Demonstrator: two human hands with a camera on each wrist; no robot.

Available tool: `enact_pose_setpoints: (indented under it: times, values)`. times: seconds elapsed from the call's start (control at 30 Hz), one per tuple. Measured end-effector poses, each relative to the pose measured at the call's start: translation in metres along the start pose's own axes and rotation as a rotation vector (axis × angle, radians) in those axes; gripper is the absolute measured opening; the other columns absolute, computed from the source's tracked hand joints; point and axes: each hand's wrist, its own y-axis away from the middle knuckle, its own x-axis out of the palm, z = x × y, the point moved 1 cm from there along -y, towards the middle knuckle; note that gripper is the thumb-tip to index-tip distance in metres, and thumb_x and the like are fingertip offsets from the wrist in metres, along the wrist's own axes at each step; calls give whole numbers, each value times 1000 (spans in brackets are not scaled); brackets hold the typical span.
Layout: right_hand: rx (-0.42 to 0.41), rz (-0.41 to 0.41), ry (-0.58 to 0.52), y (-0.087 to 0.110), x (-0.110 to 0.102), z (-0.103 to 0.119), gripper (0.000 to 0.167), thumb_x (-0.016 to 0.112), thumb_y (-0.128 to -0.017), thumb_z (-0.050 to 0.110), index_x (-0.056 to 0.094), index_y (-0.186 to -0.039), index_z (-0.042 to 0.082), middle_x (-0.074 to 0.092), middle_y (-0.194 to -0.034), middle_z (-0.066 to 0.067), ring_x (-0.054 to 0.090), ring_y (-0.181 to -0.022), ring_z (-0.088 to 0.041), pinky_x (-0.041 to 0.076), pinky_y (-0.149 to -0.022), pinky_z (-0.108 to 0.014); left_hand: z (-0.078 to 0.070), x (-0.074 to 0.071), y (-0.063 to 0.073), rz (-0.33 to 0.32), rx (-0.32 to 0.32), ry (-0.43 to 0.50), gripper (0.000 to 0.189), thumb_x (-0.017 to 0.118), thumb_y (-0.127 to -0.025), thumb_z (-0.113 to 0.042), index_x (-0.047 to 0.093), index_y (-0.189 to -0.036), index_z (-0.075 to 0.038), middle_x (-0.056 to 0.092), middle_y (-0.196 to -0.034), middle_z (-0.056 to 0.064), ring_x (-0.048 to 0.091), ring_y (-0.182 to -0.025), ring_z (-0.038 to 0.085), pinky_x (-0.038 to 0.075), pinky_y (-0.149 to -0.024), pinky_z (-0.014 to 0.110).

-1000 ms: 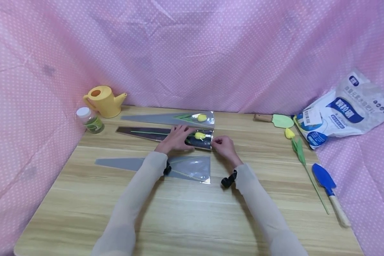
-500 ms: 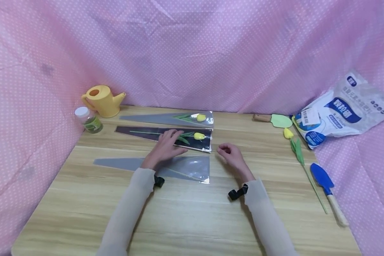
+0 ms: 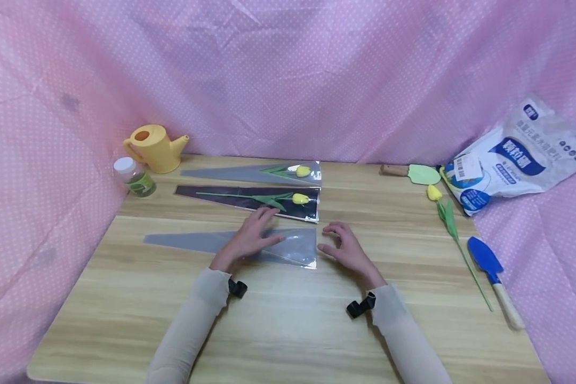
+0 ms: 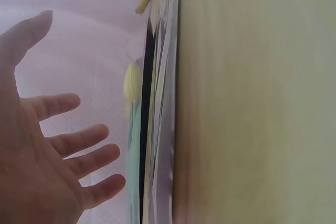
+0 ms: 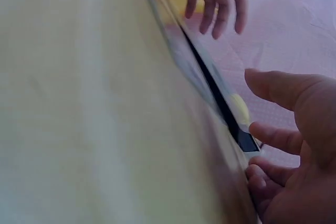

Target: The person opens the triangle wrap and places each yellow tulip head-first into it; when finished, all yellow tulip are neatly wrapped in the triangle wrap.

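Note:
My left hand [image 3: 250,234] is over the nearest tapered grey flower sleeve [image 3: 187,242], fingers spread and holding nothing. Just past that sleeve's wide right end is my right hand [image 3: 348,248], its fingers loosely bent around nothing. No flower shows inside this sleeve, though the left hand covers part of it. Behind it lies a black sleeve [image 3: 211,193] with a yellow artificial tulip [image 3: 300,199] in it. Farther back, another grey sleeve [image 3: 221,173] holds a second yellow tulip [image 3: 303,171]. In the left wrist view, the left fingers [image 4: 86,140] are straight and apart.
A yellow watering can [image 3: 158,149] and a white-capped jar [image 3: 136,178] stand back left. On the right lie a loose tulip [image 3: 448,218], a green trowel [image 3: 422,174], a blue trowel [image 3: 485,256] and a white printed bag [image 3: 513,160]. Pink cloth [image 3: 288,80] hangs behind.
Both hands have left the black sleeve and come nearer the front. The left hand has drawn back over the near grey sleeve; the right hand's pinched fingers have spread. The black sleeve stays put.

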Motion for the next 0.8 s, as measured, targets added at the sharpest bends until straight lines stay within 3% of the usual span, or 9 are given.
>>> enact_pose_setpoints:
  times: [0.13, 0.27, 0.53, 0.7, 0.8]
  values:
    - [-36, 32, 57, 4, 4, -1, 59, 76, -86, 24, 53, -135, 2, 30, -158, -24, 25, -148, -46, 20, -121, -65, -2, 4, 3, 22, -9, 25, 81, 66, -91, -51, 33, -156, -16, 33, -160, 16, 32, -148, 39, 30, -116, 65]
    - [-71, 33, 93, 7, 7, 1, 69, 80, -82, 26, 50, -139, 0, 28, -160, -24, 22, -149, -47, 17, -120, -67, -1, 8, 7, 16, -20, 40, 78, 67, -91, -49, 35, -155, -19, 34, -159, 13, 33, -148, 37, 32, -116, 64]
    - [-73, 38, 261, 11, 12, 7, 85, 80, -78, 45, 45, -145, 6, 26, -161, -23, 8, -153, -46, 0, -119, -70, -4, 22, 18, 29, 13, 16, 76, 68, -90, -47, 38, -154, -17, 30, -162, 15, 29, -150, 39, 30, -118, 63]
    - [-61, 42, 303, 14, 13, 7, 90, 81, -76, 48, 44, -147, 6, 24, -163, -22, 7, -154, -46, -1, -118, -71, -3, 32, 24, 69, 5, 6, 79, 67, -90, -48, 36, -155, -16, 26, -165, 14, 25, -152, 39, 29, -119, 63]
    - [-60, 43, 340, 16, 14, 6, 93, 82, -74, 49, 44, -147, 7, 23, -164, -22, 8, -154, -46, -1, -118, -71, 1, 39, 27, 77, 15, -16, 83, 66, -90, -49, 32, -157, -15, 23, -166, 13, 20, -154, 37, 20, -124, 60]
